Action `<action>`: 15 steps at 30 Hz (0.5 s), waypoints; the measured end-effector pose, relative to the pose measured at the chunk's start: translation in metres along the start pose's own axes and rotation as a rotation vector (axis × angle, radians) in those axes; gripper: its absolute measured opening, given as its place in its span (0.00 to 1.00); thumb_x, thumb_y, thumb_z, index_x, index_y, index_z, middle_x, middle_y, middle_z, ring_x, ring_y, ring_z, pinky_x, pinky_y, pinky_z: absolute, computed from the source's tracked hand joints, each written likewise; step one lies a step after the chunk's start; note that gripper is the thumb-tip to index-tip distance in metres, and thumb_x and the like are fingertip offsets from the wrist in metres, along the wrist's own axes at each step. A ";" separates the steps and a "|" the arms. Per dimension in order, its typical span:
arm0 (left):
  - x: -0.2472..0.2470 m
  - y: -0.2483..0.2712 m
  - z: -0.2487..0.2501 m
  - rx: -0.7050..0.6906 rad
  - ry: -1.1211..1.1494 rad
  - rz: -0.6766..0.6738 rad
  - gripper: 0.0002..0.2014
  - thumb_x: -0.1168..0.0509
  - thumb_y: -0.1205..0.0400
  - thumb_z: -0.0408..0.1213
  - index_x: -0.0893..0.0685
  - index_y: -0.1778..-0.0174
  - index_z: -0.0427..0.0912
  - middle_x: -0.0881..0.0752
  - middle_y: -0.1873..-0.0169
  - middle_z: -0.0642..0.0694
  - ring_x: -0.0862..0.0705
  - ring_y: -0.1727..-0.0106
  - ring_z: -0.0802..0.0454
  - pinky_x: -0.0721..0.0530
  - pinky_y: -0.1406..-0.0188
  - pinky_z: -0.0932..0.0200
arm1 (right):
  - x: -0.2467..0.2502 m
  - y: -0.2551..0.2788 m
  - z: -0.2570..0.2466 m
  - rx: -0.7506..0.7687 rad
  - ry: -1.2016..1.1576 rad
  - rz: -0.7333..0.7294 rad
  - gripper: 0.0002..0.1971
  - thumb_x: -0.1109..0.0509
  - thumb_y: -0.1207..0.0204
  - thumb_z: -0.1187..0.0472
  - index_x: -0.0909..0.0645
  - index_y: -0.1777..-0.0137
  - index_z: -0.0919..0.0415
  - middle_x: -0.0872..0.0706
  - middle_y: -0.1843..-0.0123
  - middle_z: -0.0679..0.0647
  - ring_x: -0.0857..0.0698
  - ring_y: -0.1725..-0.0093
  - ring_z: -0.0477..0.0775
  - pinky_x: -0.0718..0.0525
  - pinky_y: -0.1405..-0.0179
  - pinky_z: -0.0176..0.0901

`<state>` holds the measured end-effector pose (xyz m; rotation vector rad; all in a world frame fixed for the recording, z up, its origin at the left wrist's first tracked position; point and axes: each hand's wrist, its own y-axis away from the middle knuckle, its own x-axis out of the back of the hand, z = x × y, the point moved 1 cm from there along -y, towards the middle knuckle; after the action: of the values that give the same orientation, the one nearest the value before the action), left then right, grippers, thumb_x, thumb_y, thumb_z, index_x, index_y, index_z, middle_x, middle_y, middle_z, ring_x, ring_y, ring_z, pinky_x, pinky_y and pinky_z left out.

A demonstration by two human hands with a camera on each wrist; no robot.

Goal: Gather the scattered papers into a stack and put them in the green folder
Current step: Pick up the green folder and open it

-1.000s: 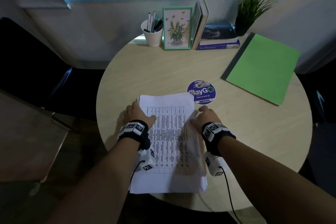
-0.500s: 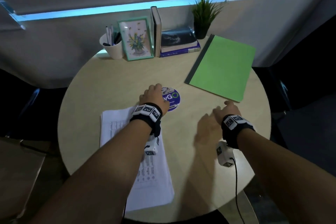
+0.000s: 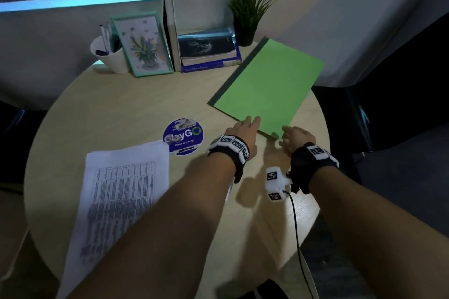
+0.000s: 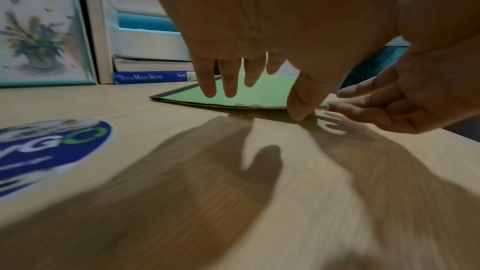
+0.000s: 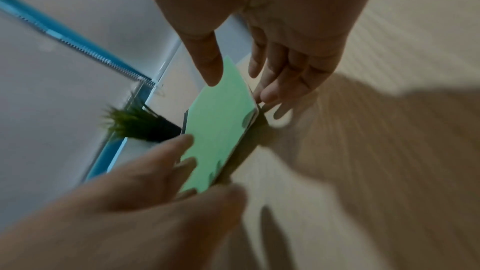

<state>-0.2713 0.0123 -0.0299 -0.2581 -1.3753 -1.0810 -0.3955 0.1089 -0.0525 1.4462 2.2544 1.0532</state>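
Fingers [image 4: 207, 81] of the left hand [image 3: 243, 128] are stretched out nearly straight and loosely spread, tips hanging over the near edge of the green folder [image 3: 267, 87]; the thumb points down toward the table [image 3: 136, 109] just at that edge. Whether any tip actually presses the cover I cannot tell. Both forearms reach from the lower edge of the head view toward the centre right of the frame, wrists close together, palms down.

At the folder's near corner sits the right hand [image 3: 295, 135], its fingers [image 5: 270, 93] relaxed and slightly bent beside the corner, thumb held over the green cover with a narrow gap between thumb and fingers (nothing is gripped that I can see, though the right wrist view is blurred). It holds no paper.

Lying closed and flat in the centre right of the head view, the folder has its dark spine toward the upper left. The stack of papers [image 3: 121, 192] lies in the lower left of the frame, partly under the left forearm, well apart from the folder. Between them, just beside the papers' far corner, is a round blue sticker [image 3: 182, 137].
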 end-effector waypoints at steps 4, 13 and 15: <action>-0.005 -0.014 0.019 -0.036 -0.018 -0.041 0.37 0.39 0.18 0.37 0.53 0.17 0.53 0.40 0.18 0.44 0.36 0.22 0.34 0.30 0.29 0.37 | -0.002 -0.002 -0.007 -0.085 -0.101 -0.073 0.06 0.29 0.24 0.58 0.16 0.58 0.61 0.10 0.61 0.50 0.14 0.64 0.50 0.21 0.66 0.37; 0.034 -0.002 0.045 -0.057 -0.247 0.112 0.14 0.45 0.15 0.30 0.19 0.38 0.39 0.16 0.43 0.39 0.16 0.44 0.40 0.21 0.52 0.52 | -0.005 0.008 -0.009 -0.079 -0.119 -0.164 0.08 0.29 0.24 0.53 0.17 0.59 0.57 0.13 0.61 0.48 0.16 0.59 0.48 0.20 0.60 0.41; 0.043 0.007 0.046 -0.069 -0.218 0.134 0.11 0.43 0.16 0.31 0.19 0.40 0.40 0.15 0.46 0.40 0.15 0.46 0.40 0.22 0.55 0.53 | -0.005 0.014 -0.007 -0.086 -0.176 -0.194 0.11 0.31 0.23 0.48 0.15 0.53 0.55 0.11 0.56 0.47 0.14 0.56 0.48 0.20 0.58 0.42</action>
<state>-0.3038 0.0285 0.0218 -0.5242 -1.4923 -1.0113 -0.3878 0.1053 -0.0382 1.2080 2.1468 0.9132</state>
